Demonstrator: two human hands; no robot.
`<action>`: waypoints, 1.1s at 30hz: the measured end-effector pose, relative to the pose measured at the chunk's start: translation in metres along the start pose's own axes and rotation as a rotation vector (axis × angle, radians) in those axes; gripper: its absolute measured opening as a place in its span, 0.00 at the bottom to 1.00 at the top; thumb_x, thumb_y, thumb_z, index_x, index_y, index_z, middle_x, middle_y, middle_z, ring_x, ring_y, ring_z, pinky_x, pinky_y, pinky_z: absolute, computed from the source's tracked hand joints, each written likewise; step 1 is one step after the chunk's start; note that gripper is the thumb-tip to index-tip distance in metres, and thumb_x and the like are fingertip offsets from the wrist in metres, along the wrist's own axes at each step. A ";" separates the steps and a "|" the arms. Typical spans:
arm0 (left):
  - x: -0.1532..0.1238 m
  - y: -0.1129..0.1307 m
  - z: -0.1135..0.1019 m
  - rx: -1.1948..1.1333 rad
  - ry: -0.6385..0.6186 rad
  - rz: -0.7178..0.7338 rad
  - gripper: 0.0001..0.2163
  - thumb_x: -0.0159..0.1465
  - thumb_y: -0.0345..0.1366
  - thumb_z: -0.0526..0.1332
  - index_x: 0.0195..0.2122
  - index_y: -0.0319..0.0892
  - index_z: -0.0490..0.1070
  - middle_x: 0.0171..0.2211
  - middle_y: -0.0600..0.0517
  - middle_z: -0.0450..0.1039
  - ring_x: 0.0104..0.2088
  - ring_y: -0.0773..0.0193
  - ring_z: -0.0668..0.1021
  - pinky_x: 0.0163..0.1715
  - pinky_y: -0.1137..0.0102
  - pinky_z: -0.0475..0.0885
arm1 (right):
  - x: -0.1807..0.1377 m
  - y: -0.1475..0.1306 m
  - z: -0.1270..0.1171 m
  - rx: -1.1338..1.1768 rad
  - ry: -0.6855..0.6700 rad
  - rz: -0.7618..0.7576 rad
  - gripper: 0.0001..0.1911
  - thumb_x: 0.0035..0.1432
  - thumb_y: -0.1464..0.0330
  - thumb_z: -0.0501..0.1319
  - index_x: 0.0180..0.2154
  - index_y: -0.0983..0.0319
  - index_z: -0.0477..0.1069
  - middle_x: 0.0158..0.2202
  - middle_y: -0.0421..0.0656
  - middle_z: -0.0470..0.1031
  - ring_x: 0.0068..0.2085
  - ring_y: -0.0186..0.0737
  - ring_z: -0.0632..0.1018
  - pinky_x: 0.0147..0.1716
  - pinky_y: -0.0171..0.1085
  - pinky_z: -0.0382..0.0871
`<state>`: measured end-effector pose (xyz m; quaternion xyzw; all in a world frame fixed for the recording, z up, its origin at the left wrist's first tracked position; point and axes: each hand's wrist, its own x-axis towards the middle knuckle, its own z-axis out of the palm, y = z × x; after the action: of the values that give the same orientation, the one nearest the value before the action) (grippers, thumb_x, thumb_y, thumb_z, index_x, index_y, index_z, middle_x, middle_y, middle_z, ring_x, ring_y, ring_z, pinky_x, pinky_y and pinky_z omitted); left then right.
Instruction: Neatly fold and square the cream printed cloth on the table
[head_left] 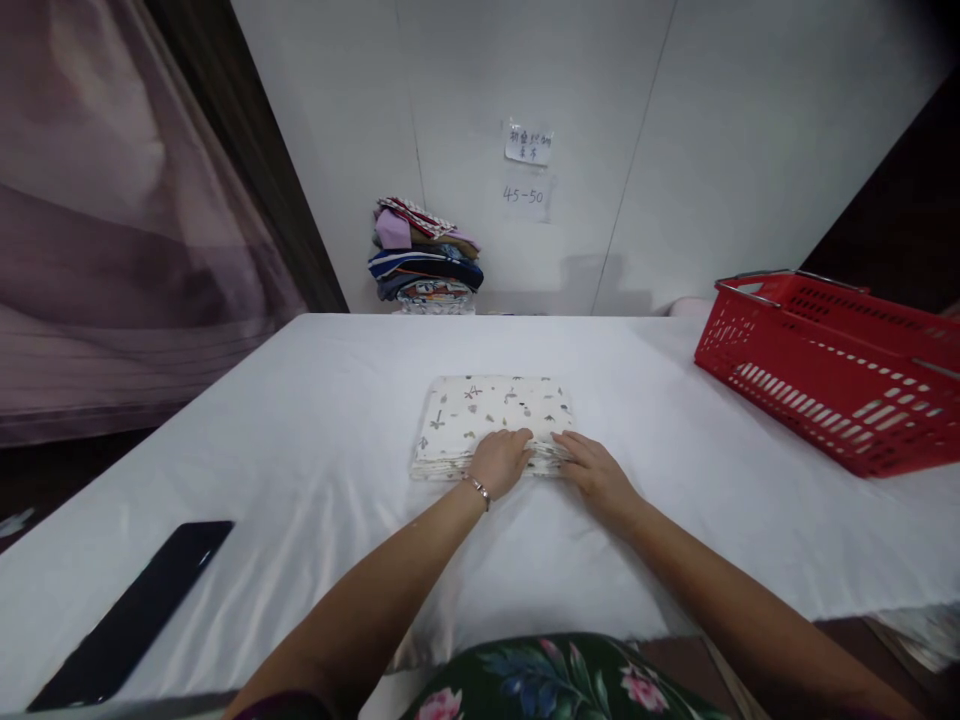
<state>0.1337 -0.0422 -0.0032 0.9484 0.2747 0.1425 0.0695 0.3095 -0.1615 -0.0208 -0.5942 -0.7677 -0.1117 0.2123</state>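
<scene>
a person stands at the near side of a broad surface (pixel 322 420) spread with white cloth, both hands at a folded cloth (pixel 499 405) that lies flat at about the middle, its pale top scattered with small printed motifs and its layers stacked along the near edge. the left hand (pixel 501 460) lies over the near edge, right of its middle, with the fingers close together and bent; the right hand (pixel 598 478) touches the near right corner, its fingers reaching over the layers. the two hands are just beside each other, and one cannot tell whether either is clamped on the fabric, since the undersides are hidden. a bracelet (pixel 478 490) circles the left wrist (a thin, shiny one).

on the near left lies a dark flat slab (pixel 135 615), well apart from the cloth. to the right stands a red basket (pixel 832 370) with slotted walls and metal handles. at the far side, left of the middle, a pile of folded fabrics (pixel 427 262) rises against a pale wall (pixel 705 150), where two handwritten notes (pixel 529 145) hang one above the other, the lower reading 45-50
</scene>
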 end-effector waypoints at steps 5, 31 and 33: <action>-0.002 0.003 -0.002 0.046 0.000 -0.027 0.06 0.63 0.38 0.52 0.37 0.42 0.64 0.27 0.49 0.71 0.31 0.58 0.73 0.30 0.67 0.63 | 0.004 -0.009 -0.005 -0.145 -0.007 0.091 0.11 0.56 0.76 0.52 0.37 0.62 0.72 0.57 0.48 0.63 0.60 0.48 0.57 0.54 0.51 0.53; -0.013 0.008 0.004 0.056 0.024 0.091 0.09 0.64 0.36 0.52 0.33 0.44 0.71 0.51 0.52 0.66 0.45 0.58 0.71 0.38 0.63 0.69 | 0.009 -0.023 0.006 -0.195 0.018 0.162 0.10 0.57 0.77 0.52 0.30 0.63 0.70 0.53 0.49 0.67 0.58 0.49 0.62 0.56 0.52 0.51; -0.014 0.007 0.005 0.034 0.056 0.093 0.09 0.64 0.36 0.51 0.33 0.44 0.71 0.51 0.52 0.67 0.45 0.59 0.71 0.40 0.63 0.69 | 0.005 -0.020 0.006 -0.134 0.037 0.104 0.09 0.57 0.76 0.51 0.31 0.63 0.69 0.56 0.50 0.64 0.59 0.48 0.60 0.55 0.51 0.53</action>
<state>0.1274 -0.0563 -0.0096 0.9568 0.2348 0.1672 0.0388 0.2880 -0.1604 -0.0225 -0.6439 -0.7227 -0.1625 0.1917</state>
